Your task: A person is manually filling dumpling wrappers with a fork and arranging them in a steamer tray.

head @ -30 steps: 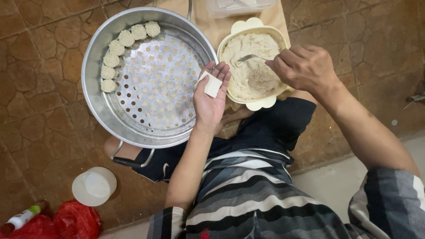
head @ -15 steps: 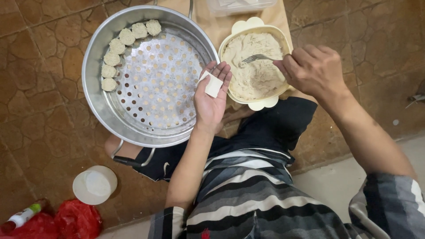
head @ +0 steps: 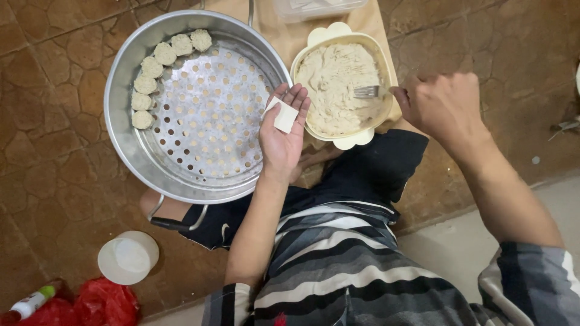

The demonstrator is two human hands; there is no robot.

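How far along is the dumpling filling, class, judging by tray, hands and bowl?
Done: six filled dumplings line the steamer tray rim. In hand: the left hand holds an empty wrapper; the right hand holds a fork in the filling bowl. Left: most of the tray is bare, and much filling remains.

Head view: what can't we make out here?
- Fork handle: hidden inside the right hand.
- Clear container: cut off by the top edge, contents unreadable.
- Left hand palm under the white wrapper: covered.
- Small bottle at bottom left: too small, partly behind the red bag.
- Bowl depth: filling hides it.
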